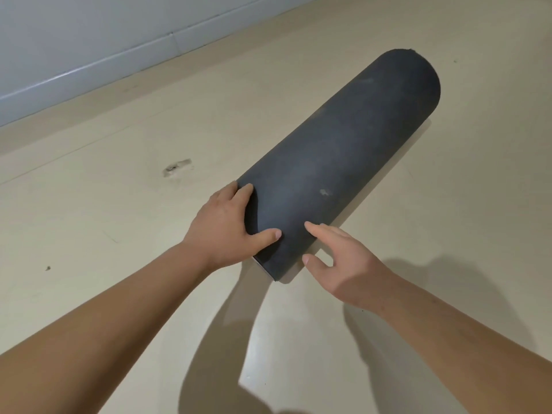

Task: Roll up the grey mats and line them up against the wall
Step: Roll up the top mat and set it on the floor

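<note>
Dark grey rolled foam mat (pixel 337 162), fully rolled into thick cylinder, lying on beige glossy floor (pixel 119 204), slanting from near centre toward upper right, well apart from pale grey wall with skirting (pixel 89 40) at upper left. Left hand (pixel 227 222) clamped over near end of roll, fingers on far side, thumb pressed on top. Right hand (pixel 343 264) open, fingers spread, index tip touching roll near its near end, gripping nothing. Scuff mark (pixel 177 167) on floor left of roll.
</note>
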